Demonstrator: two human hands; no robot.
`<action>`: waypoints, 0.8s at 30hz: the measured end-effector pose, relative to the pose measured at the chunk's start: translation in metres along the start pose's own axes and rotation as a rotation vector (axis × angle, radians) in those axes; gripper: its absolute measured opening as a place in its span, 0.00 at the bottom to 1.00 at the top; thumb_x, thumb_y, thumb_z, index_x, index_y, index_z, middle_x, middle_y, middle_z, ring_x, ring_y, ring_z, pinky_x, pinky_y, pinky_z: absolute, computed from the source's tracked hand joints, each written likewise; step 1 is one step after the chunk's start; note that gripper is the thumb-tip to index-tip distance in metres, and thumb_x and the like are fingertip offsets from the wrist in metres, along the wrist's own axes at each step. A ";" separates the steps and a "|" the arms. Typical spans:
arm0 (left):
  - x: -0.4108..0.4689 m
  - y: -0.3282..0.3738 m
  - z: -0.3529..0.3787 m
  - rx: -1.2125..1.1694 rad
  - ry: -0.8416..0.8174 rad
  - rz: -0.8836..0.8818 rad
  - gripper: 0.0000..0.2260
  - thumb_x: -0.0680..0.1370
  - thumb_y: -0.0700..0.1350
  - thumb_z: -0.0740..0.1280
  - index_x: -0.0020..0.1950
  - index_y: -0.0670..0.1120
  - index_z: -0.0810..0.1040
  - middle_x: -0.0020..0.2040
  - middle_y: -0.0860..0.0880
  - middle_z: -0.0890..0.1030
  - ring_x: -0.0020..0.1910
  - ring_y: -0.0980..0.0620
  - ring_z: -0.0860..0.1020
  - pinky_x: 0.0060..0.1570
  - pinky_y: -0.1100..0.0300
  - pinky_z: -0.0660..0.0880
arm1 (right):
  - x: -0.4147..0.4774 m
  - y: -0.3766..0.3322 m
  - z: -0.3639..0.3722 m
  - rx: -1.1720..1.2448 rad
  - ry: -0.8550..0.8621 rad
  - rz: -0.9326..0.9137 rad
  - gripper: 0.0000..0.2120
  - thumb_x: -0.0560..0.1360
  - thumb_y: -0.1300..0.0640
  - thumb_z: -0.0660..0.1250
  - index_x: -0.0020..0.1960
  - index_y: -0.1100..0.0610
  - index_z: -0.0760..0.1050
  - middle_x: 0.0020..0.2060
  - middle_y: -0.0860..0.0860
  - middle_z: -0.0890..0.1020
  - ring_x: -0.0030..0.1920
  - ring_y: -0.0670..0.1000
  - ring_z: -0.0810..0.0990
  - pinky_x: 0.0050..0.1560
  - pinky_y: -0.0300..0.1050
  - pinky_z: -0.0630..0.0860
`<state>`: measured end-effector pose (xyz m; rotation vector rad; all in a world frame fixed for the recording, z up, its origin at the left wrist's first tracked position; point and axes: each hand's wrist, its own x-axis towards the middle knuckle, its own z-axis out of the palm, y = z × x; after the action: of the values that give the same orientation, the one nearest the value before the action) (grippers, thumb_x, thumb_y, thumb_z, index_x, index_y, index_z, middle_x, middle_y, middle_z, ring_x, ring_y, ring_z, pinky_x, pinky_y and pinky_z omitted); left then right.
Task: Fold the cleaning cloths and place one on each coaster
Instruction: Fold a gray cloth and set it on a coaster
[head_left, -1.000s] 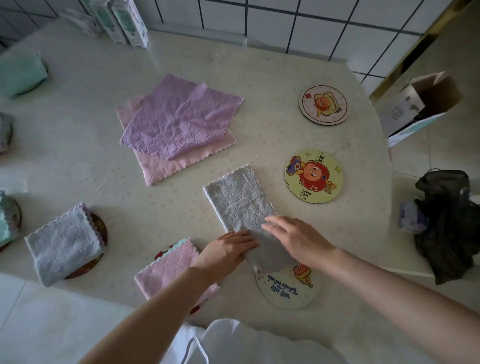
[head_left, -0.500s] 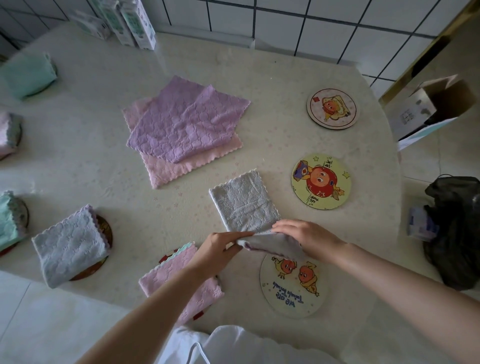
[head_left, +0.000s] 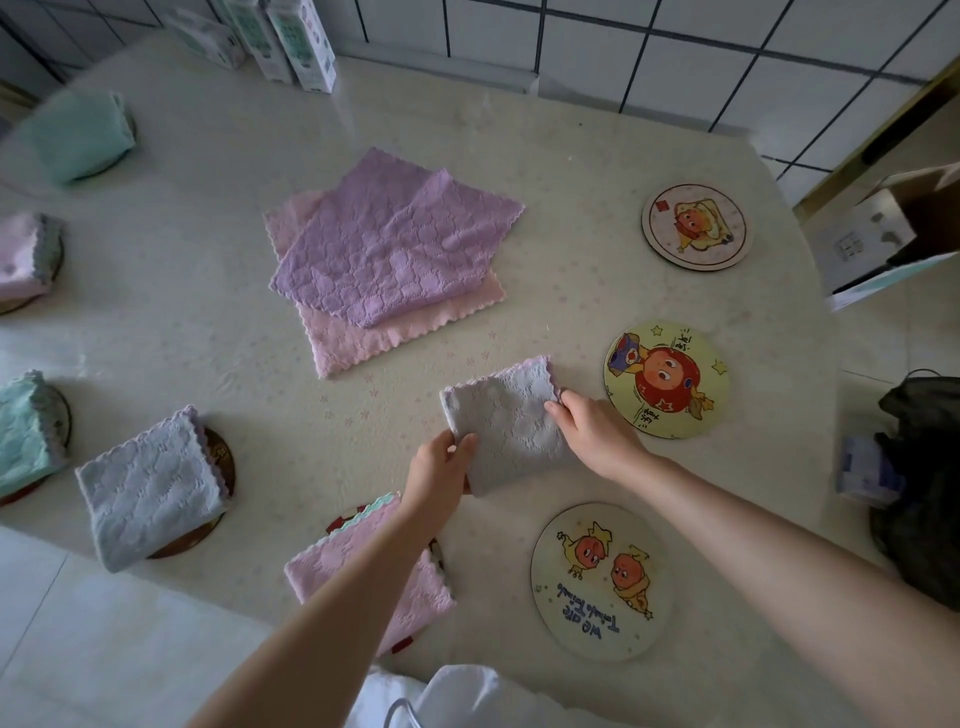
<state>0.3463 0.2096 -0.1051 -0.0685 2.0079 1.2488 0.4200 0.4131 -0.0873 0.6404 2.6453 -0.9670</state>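
Tabletop (head_left: 171, 312) bears grey cloth (head_left: 511, 434), hands (head_left: 440, 475) (head_left: 597, 435) seemingly pinching edges.

bare forearms (head_left: 332, 613), white garment (head_left: 467, 696)

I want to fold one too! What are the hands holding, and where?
Both hold the folded grey cloth: the left hand grips its near left corner, and the right hand pinches its right edge.

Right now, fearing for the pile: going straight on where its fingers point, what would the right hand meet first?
Past the grey cloth it holds, the right hand probably meets the unfolded pink cloth.
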 end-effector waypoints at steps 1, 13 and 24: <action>0.000 0.002 0.001 0.013 0.016 -0.006 0.08 0.79 0.47 0.63 0.42 0.46 0.77 0.43 0.42 0.82 0.42 0.41 0.83 0.40 0.40 0.80 | 0.003 -0.001 0.001 -0.018 0.009 0.009 0.17 0.81 0.47 0.53 0.38 0.55 0.64 0.24 0.49 0.69 0.26 0.53 0.69 0.28 0.46 0.60; 0.014 0.014 0.008 0.353 0.141 0.002 0.14 0.77 0.54 0.62 0.41 0.43 0.76 0.37 0.43 0.81 0.36 0.42 0.80 0.36 0.48 0.80 | 0.015 0.006 0.012 -0.133 0.067 0.143 0.17 0.81 0.47 0.53 0.37 0.54 0.63 0.25 0.49 0.70 0.27 0.53 0.70 0.25 0.44 0.59; 0.001 0.011 0.005 0.508 0.304 0.170 0.07 0.75 0.46 0.67 0.45 0.43 0.73 0.43 0.45 0.78 0.42 0.45 0.77 0.40 0.48 0.78 | 0.021 0.004 0.011 -0.146 0.117 0.257 0.21 0.78 0.40 0.55 0.37 0.55 0.67 0.30 0.51 0.76 0.32 0.57 0.77 0.27 0.42 0.64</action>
<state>0.3438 0.2199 -0.0986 0.1717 2.5865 0.8255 0.4045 0.4155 -0.1061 0.9978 2.6160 -0.6769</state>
